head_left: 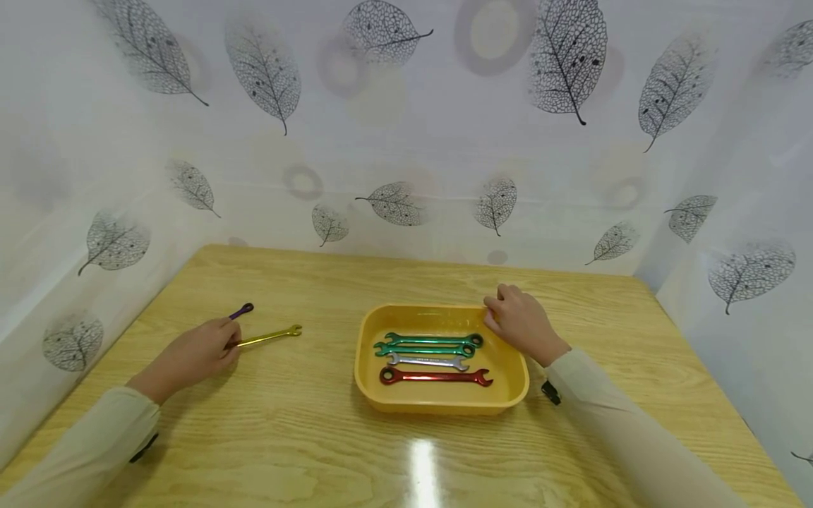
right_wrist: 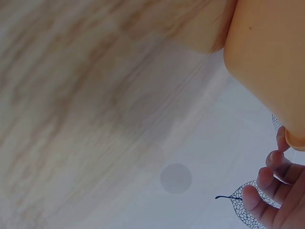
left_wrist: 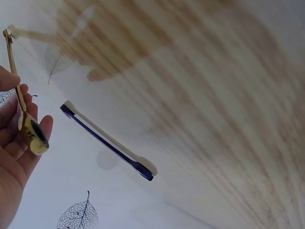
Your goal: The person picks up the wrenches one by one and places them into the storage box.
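Observation:
My left hand (head_left: 197,355) pinches a gold-yellow combination wrench (head_left: 269,337) at the left of the table; its open jaw points right. In the left wrist view, thumb and fingers hold its shank, with the ring end (left_wrist: 35,136) near the fingertips. Just beyond that hand a purple wrench (left_wrist: 102,140) lies on the table, partly hidden in the head view. My right hand (head_left: 524,323) grips the far right corner of a yellow plastic tray (head_left: 438,407). Inside lie two green wrenches (head_left: 435,340), a silver wrench (head_left: 428,362) and a red wrench (head_left: 435,377), roughly parallel.
The wood-grain table (head_left: 305,451) has a leaf-patterned white sheet (head_left: 419,155) behind it and at both sides. A dark strap piece (head_left: 551,392) shows by the right sleeve, another dark piece (head_left: 145,448) under the left sleeve.

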{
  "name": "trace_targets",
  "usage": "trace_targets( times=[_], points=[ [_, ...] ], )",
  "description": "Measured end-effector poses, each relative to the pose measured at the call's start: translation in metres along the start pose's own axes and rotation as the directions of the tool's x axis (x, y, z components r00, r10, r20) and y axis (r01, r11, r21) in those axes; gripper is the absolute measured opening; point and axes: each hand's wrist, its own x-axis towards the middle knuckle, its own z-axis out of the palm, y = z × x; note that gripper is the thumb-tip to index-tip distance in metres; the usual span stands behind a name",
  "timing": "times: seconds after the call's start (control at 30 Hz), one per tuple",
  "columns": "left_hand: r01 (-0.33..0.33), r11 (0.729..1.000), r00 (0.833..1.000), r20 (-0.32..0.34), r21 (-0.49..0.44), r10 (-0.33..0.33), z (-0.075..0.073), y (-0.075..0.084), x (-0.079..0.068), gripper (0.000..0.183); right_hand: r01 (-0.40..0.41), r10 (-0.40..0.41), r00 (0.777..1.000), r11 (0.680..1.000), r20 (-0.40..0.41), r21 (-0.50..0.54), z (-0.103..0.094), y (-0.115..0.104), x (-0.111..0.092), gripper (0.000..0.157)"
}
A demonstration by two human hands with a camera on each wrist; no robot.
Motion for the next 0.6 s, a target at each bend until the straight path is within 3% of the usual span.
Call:
trace_targets(
  times=[0.33, 0.47, 0.6],
  points=[
    [-0.017, 0.999, 0.999, -0.048, 0.027, 0.018, 0.0043, -0.0019, -0.0004, 0.012, 0.005, -0.005, 1.000, 1.000, -0.010, -0.002, 0.0010, 0.0005, -0.0009, 0.010],
    [-0.047, 0.998, 0.994, -0.097, 0.051, 0.051, 0.0069, -0.0027, -0.0002, 0.013, 0.006, -0.006, 1.000, 1.000, -0.011, -0.009, 0.0014, 0.0008, -0.0007, 0.009],
    [-0.101, 0.991, 0.978, -0.173, 0.086, 0.115, 0.0101, -0.0038, 0.0012, 0.017, 0.009, -0.009, 1.000, 1.000, -0.015, -0.010, 0.0010, 0.0011, 0.0000, 0.009]
  ],
)
